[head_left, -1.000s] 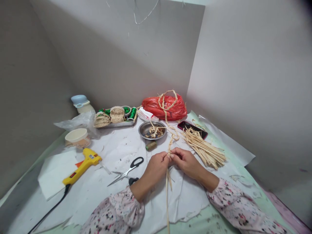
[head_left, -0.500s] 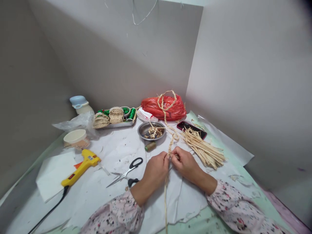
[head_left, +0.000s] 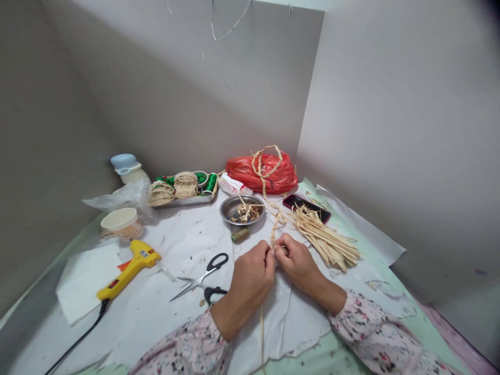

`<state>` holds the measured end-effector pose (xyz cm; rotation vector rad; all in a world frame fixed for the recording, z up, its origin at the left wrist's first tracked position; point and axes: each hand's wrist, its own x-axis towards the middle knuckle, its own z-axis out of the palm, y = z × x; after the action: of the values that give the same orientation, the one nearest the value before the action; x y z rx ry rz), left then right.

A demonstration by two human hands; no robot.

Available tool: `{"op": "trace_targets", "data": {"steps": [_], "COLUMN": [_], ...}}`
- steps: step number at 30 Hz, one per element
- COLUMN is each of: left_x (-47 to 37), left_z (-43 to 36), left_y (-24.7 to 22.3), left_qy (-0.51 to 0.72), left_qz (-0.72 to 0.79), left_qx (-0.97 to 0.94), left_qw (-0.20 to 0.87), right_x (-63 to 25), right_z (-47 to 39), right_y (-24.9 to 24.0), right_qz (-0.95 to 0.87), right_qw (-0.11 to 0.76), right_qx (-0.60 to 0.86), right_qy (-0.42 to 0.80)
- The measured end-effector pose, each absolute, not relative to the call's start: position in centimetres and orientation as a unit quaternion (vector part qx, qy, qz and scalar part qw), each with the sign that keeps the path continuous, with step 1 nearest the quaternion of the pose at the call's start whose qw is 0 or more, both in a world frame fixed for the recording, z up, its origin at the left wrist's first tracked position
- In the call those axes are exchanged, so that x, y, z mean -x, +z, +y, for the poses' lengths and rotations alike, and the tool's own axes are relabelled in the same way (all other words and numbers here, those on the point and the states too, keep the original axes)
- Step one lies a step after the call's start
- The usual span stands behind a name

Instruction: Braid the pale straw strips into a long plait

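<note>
A pale plaited straw braid (head_left: 274, 229) runs from my fingers up past the bowl and ends in a loop on a red plastic bag (head_left: 244, 172). My left hand (head_left: 253, 268) is closed, thumb and fingers pinching the braid's near end. Close against it, my right hand (head_left: 297, 263) pinches the same end, its fingertips partly hidden. One loose straw strand (head_left: 262, 333) hangs down toward me from below my left hand. To the right of my right hand lies a bundle of straw strips (head_left: 328, 239), partly over a phone (head_left: 302, 203).
Black-handled scissors (head_left: 201, 278) lie left of my left hand, beyond them a yellow glue gun (head_left: 127, 271) with its cord. A metal bowl (head_left: 224, 216) of scraps and a thread spool (head_left: 240, 235) stand ahead. Farther back are a tray (head_left: 187, 201), a tub (head_left: 121, 221) and a bottle (head_left: 130, 169).
My left hand has turned slightly and its thumb sits nearer my right hand. The hanging strand has swung a little left. The braid's end stays between both hands.
</note>
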<state>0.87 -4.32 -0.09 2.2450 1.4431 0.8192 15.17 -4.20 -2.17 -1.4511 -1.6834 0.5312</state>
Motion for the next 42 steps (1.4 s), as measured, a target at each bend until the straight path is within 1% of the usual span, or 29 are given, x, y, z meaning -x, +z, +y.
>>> {"op": "trace_targets", "data": {"steps": [7,11,19,26,29,31,33,36,38,40,42], "left_x": [-1.1,-1.2,-1.4,-1.6,-1.6,-1.4,-1.0,-0.3,0.0,0.1,0.0], "left_z": [-4.6,-4.9,-5.3,-5.3,-5.4,-5.3,-5.0,-4.2,-3.5,-2.8,-2.4], "left_y": [-0.1,0.1,0.4,0.1,0.0,0.1,0.4,1.0,1.2,0.9,0.3], "left_qy": [0.265,0.241,0.163,0.118,0.142,0.178,0.235,0.351,0.418,0.429,0.409], "left_qz": [0.52,0.524,0.528,0.501,0.488,0.48,0.476,0.488,0.505,0.509,0.485], "left_qx": [-0.795,-0.806,-0.83,-0.853,-0.856,-0.852,-0.834,-0.772,-0.721,-0.698,-0.696], "left_qw": [0.165,0.134,0.079,0.078,0.09,0.113,0.148,0.207,0.225,0.263,0.336], "right_x": [-15.2,-15.2,-14.8,-14.4,-14.5,-14.7,-14.8,-15.0,-14.9,-14.9,-14.9], "right_z": [-4.1,-3.9,-3.9,-3.9,-3.7,-3.6,-3.5,-3.6,-3.8,-3.9,-3.9], "right_y": [-2.3,-2.4,-2.2,-2.0,-2.3,-2.5,-2.5,-2.2,-1.9,-1.8,-2.0], "right_qz": [-0.629,-0.606,-0.543,-0.494,-0.485,-0.479,-0.464,-0.445,-0.445,-0.45,-0.462], "right_qw": [0.453,0.478,0.525,0.519,0.522,0.533,0.539,0.535,0.525,0.514,0.506], "right_qx": [0.559,0.553,0.527,0.5,0.507,0.51,0.509,0.485,0.46,0.44,0.429], "right_qy": [0.295,0.313,0.39,0.486,0.485,0.476,0.485,0.53,0.561,0.582,0.589]}}
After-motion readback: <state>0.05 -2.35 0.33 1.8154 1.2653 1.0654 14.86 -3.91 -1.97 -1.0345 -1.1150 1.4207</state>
